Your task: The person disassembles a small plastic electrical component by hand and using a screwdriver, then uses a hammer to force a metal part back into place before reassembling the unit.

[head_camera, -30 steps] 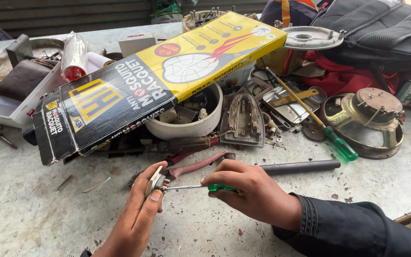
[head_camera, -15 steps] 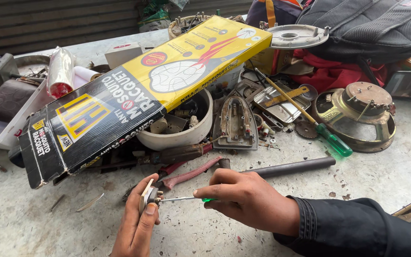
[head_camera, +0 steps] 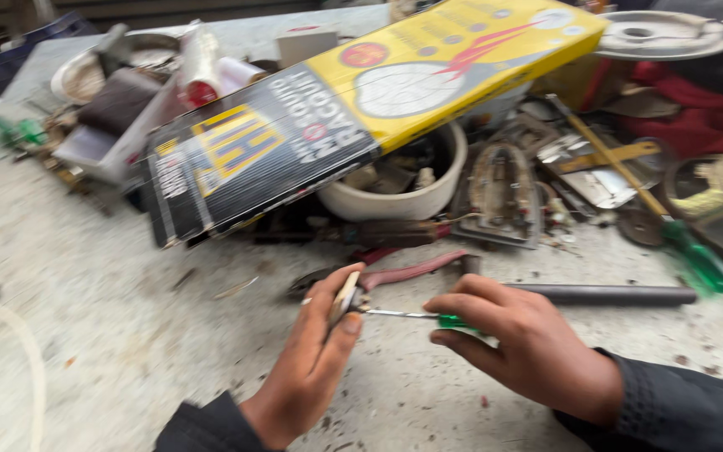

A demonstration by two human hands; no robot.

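Workbench point(head_camera: 110, 335) clutter — white bowl point(head_camera: 395, 201) holds scrap parts point(head_camera: 391, 174).

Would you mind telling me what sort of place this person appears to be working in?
Probably a small repair workshop: a gritty workbench littered with metal parts, pliers and screwdrivers; the right hand drives a green-handled screwdriver into a small part held by the left hand.

We see a grey, stained bench point(head_camera: 127, 335) littered with scraps. A white bowl point(head_camera: 395, 201) sits near its middle. Left of the bowl, the box point(head_camera: 328, 125) slants down to the bench. Just in front of the bowl lie red-handled pliers point(head_camera: 412, 269), and to their right a dark rod point(head_camera: 604, 294). Right of the bowl we find an iron base point(head_camera: 504, 192), then a green screwdriver point(head_camera: 696, 261). Far left of the bowl lies a white tray point(head_camera: 102, 151).
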